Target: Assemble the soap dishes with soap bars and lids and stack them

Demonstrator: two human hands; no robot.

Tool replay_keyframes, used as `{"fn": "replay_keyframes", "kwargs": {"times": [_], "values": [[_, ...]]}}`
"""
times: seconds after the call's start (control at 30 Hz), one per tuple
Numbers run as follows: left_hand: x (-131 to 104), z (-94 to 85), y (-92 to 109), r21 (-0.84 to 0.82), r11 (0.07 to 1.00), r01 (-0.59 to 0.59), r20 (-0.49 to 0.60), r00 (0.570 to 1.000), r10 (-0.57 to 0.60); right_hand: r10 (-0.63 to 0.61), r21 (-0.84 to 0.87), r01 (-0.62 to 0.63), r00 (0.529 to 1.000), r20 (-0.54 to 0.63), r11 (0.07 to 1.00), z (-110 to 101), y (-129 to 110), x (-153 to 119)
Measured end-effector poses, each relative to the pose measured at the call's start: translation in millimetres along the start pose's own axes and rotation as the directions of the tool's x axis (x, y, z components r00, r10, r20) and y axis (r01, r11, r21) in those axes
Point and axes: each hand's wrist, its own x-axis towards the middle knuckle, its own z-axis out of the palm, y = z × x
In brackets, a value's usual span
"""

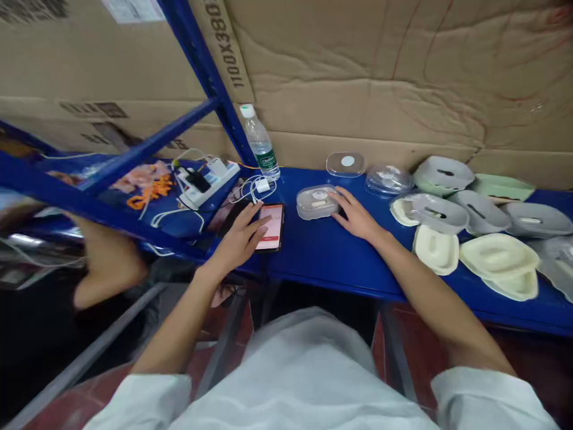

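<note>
My left hand (239,239) rests with fingers spread over the left edge of a phone (272,227), whose screen is lit pink and white with a red bar. My right hand (353,212) lies at the right end of a small clear-lidded container (317,203), its fingers apart and touching the lid's edge. A white label sits on that lid. Behind the container lies a flat clear oval lid (346,164) with a round white sticker.
A water bottle (263,146), a charger with cable (262,185) and a power strip (208,184) stand left. Clear, grey, green and cream containers (478,209) crowd the right. Blue shelf bars (152,143) cross the left, with another person's arm (105,257) beyond.
</note>
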Motion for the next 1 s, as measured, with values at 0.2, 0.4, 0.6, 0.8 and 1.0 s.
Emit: {"fn": "replay_keyframes", "kwargs": {"times": [0.2,0.4,0.6,0.8,1.0], "values": [[-38,9.5,-3,-0.008,0.993,0.117,-0.036,0.992,-0.117,0.021,-0.018,-0.021,1.0,0.019,1.0,-1,-4,-3],[-40,19.7,7,-0.109,0.972,0.207,-0.221,0.948,-0.227,0.02,-0.031,-0.019,0.999,0.032,0.999,-2,-5,-3],[-44,25.6,14,-0.099,0.964,0.245,-0.328,0.907,-0.264,0.078,-0.2,-0.078,0.997,-0.009,0.977,-11,-20,-4],[-45,26.8,15,-0.1,0.965,0.242,-0.358,0.896,-0.262,0.089,-0.376,-0.112,0.993,-0.077,0.92,-7,-47,5],[-46,27.5,15,-0.114,0.962,0.247,-0.374,0.887,-0.272,0.162,-0.273,-0.172,0.985,-0.06,0.947,1,-47,58]]}}
